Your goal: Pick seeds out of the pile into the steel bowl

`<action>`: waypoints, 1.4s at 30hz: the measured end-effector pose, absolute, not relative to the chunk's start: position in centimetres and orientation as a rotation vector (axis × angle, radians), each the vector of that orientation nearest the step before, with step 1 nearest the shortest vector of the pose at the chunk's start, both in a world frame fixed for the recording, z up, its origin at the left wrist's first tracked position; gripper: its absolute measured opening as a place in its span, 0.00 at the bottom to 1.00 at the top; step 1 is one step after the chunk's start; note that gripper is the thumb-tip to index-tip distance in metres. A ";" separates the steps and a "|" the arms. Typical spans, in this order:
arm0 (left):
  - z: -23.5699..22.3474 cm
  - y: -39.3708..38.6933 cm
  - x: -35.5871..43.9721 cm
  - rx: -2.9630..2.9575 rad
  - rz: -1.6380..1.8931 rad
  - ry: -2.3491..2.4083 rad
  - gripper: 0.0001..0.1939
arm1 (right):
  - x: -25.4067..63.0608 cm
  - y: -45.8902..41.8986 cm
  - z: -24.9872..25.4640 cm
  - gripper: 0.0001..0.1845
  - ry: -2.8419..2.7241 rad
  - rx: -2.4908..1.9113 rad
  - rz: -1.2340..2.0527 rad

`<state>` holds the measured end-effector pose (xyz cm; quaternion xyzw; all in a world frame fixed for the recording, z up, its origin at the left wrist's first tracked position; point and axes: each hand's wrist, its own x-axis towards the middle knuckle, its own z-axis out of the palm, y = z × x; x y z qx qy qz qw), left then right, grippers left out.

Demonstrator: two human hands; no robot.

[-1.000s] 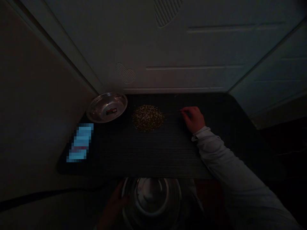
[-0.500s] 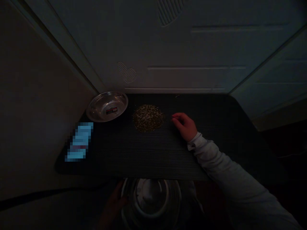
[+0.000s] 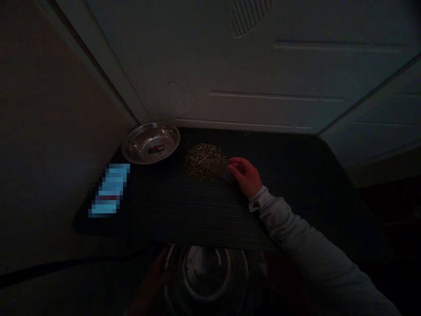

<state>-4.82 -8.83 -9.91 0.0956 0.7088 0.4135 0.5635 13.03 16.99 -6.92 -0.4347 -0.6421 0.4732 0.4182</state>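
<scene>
On the dark table lies a round, flat pile of small mixed grains or seeds (image 3: 199,161). My right hand (image 3: 247,176) is at its right side, thumb and fingers pinched on a thin translucent plastic piece (image 3: 221,168). That piece reaches over the right part of the pile; whether it touches the grains I cannot tell. Below the table's front edge, my left hand (image 3: 159,274) is in deep shadow, with its fingers at the left side of a shiny metal bowl (image 3: 244,274). The hand appears to grip the bowl's rim.
A second metal bowl (image 3: 129,151) with a dark label inside stands at the table's back left. In front of it lies a lit, pixelated phone-like screen (image 3: 110,191). A white panel (image 3: 263,79) with heart reliefs rises behind the dark table (image 3: 171,210). Light is dim.
My right hand has moved left to the pile's edge, and the translucent piece now shows over the grains. The view has shifted slightly. My left hand stays by the lower bowl.
</scene>
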 end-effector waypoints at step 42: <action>-8.0 -7.8 -4.0 0.177 0.986 1.593 0.27 | 10.0 15.2 -6.4 0.10 -2.082 -0.924 0.909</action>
